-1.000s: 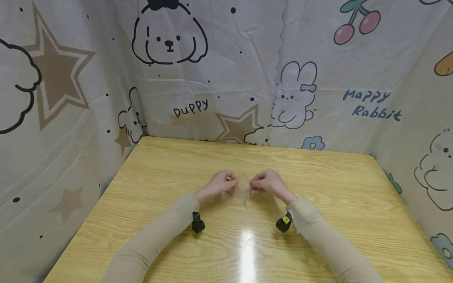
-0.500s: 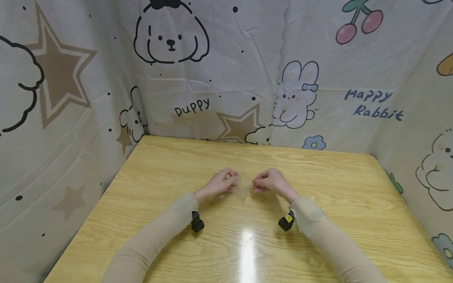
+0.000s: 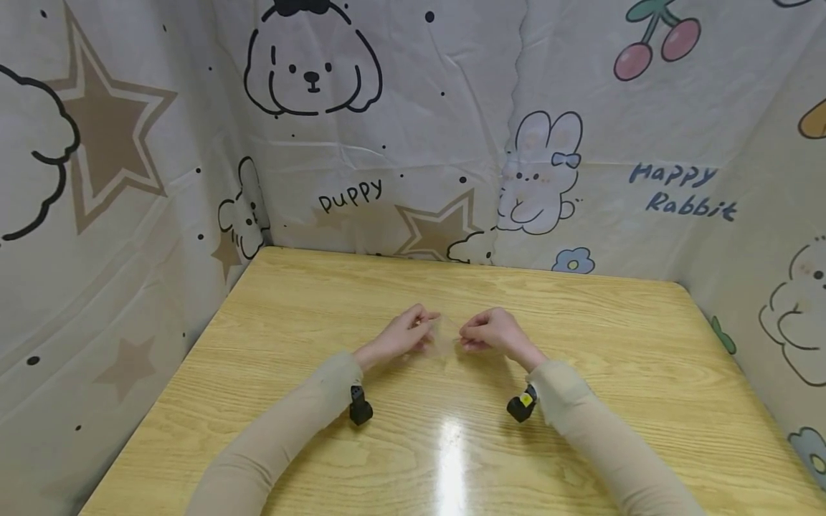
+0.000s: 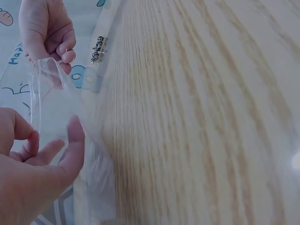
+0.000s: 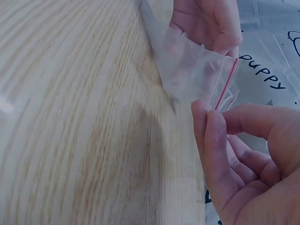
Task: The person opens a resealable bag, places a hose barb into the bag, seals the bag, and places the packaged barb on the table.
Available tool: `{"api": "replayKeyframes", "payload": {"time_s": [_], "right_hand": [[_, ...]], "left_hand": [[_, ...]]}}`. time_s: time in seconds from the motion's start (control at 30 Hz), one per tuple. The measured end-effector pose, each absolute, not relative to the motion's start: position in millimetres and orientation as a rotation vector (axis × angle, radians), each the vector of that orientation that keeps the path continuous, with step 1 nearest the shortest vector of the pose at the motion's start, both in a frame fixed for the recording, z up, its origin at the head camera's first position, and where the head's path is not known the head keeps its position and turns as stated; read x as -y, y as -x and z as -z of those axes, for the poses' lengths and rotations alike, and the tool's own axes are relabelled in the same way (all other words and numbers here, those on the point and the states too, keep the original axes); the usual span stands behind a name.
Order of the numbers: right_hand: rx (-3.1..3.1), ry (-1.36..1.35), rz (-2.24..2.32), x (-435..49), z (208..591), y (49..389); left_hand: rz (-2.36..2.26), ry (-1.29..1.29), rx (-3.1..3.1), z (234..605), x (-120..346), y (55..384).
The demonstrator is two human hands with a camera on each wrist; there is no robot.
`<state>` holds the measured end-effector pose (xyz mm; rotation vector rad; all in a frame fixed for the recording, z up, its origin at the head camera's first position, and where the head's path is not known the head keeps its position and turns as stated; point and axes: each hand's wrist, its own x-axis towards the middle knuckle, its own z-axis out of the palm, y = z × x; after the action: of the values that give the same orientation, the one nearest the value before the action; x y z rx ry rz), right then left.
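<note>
Between the two hands is a small clear zip-lock bag (image 3: 444, 337), with a red line (image 5: 227, 84) along its zip strip. My right hand (image 3: 495, 331) pinches the zip edge between thumb and fingertips, plainly seen in the right wrist view. Across from it, my left hand (image 3: 401, 335) holds the other side of the bag with bent fingers. In the left wrist view, the left thumb (image 4: 75, 133) shows against the film, and the bag's (image 4: 101, 183) two layers stand apart near the top. The rest of the bag hangs down, crinkled, close over the table.
A light wood-grain table (image 3: 310, 301) lies beneath the hands, with a bright light reflection near its front. Printed white cloth (image 3: 413, 129) surrounds its back and sides. Black wrist cameras (image 3: 361, 406) hang below both cuffs. A small dark metallic-looking thing (image 4: 98, 49) shows by the table edge.
My right hand has shifted slightly to the right, widening the space between the hands. The left fingers have moved up a little along the bag, and the bag has changed shape.
</note>
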<state>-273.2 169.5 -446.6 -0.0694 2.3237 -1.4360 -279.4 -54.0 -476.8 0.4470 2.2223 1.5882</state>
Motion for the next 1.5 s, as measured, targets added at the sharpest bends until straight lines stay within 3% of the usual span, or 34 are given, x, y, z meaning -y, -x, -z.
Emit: {"api": "replayKeyframes", "payload": {"time_s": [0.4,1.03,1.5], "right_hand": [[-2.318,0.104,1.432,-166,445,272],[-2.326,0.135,1.411,-163,441,271],[-2.32,0.112,1.423,-165,438,270]], "left_hand": [[-1.537,-0.426,-2.247,479,52,277],[-0.954,-0.668,-2.597,481,41,270],[-1.178,-0.524,-2.58,483,36,270]]}}
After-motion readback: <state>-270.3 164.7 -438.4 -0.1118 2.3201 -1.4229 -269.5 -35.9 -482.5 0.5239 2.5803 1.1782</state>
